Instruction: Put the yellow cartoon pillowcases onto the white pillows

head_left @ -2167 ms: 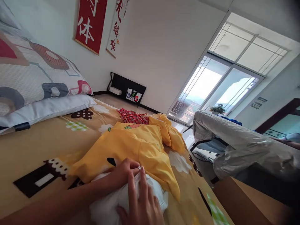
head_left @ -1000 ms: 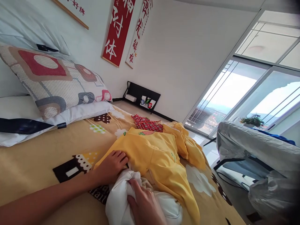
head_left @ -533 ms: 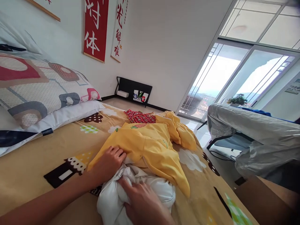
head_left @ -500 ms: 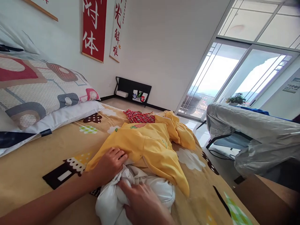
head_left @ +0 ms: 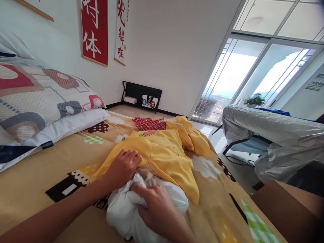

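right hand (head_left: 160, 206) pinches the white bundle (head_left: 123, 212), lying roughly crosswise; left hand (head_left: 125, 168) curls over yellow garment (head_left: 164, 148), grip unclear; red scroll (head_left: 95, 33) reads "附体".

- 2 hands: 1 L hand (head_left: 123, 168), 1 R hand (head_left: 160, 206)
- 1 wht. bundle (head_left: 125, 211)
- yel. cloth (head_left: 164, 148): 1 or 2 pcs., can't tell
- 1 red plaid cloth (head_left: 149, 124)
- 1 pattd. pillow (head_left: 48, 98)
- 3 wall scrolls (head_left: 95, 32), 1 mostly cut off
- 1 blk. stand (head_left: 141, 90)
- 1 plant (head_left: 254, 99)
- 1 cardbd. box (head_left: 280, 209)
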`<state>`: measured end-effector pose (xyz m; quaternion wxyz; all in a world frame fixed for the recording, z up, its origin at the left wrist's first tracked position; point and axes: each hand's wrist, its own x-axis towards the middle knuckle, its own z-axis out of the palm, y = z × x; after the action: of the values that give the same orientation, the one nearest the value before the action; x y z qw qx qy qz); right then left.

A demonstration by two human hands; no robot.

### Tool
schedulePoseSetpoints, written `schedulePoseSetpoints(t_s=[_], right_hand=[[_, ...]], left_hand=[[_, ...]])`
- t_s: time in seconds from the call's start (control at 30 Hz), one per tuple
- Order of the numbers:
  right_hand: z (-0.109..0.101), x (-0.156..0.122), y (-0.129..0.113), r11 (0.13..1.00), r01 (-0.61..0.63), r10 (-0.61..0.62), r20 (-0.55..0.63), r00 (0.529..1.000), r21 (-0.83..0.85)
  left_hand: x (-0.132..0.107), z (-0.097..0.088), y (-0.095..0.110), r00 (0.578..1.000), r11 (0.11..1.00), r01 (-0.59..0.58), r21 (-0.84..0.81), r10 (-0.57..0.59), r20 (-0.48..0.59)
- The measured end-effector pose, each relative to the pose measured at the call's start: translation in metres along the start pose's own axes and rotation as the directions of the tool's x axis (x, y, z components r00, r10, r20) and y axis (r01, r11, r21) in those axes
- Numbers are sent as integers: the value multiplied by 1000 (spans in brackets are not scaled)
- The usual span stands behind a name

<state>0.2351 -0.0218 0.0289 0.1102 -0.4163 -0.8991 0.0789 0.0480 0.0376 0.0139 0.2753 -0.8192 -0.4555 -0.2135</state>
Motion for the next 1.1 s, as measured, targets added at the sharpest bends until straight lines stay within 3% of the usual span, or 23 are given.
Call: schedulePoseSetpoints(t_s=[0.2,0.33,0.4,0.47,0.53,0.6,0.67,0.8,0.93,1.03,1.1], right_hand=[[-19,12,27,957,-152,200,-183,963,247],[-20,17,43,928,-183,277,-269,923,326],[-11,19,44,937,-174,289,-390,874,303],[5,21,38,974,-122,211,-570,794,191],[24,23,25,999,-28,9,-682,732,-18],[40,24,12,975,67,-191,-646,739,-211],[48,27,4,950,114,-263,-554,790,-289],[39,32,18,979,40,-143,-533,834,-200],[23,34,39,975,-198,112,-551,827,-99],[12,33,49,958,-283,221,-547,807,-31],[4,31,58,957,-283,269,-581,768,70]], left_hand=[[-33,-2,-22,992,985,117,126,-122,33],[-40,-5,-28,977,976,200,86,-192,-92],[-34,-8,-26,967,982,186,-22,-187,-175],[-25,-11,-19,945,964,180,-197,-225,-238],[-16,-13,-12,915,913,189,-362,-297,-272],[-9,-14,-4,896,880,172,-442,-327,-301],[-7,-16,3,905,892,97,-441,-263,-334],[-11,-25,12,921,936,-64,-347,-79,-382],[-12,-27,13,920,980,-108,-168,35,-391],[-11,-12,0,915,988,2,-156,-65,-398],[-12,3,-12,897,986,90,-141,-141,-419]])
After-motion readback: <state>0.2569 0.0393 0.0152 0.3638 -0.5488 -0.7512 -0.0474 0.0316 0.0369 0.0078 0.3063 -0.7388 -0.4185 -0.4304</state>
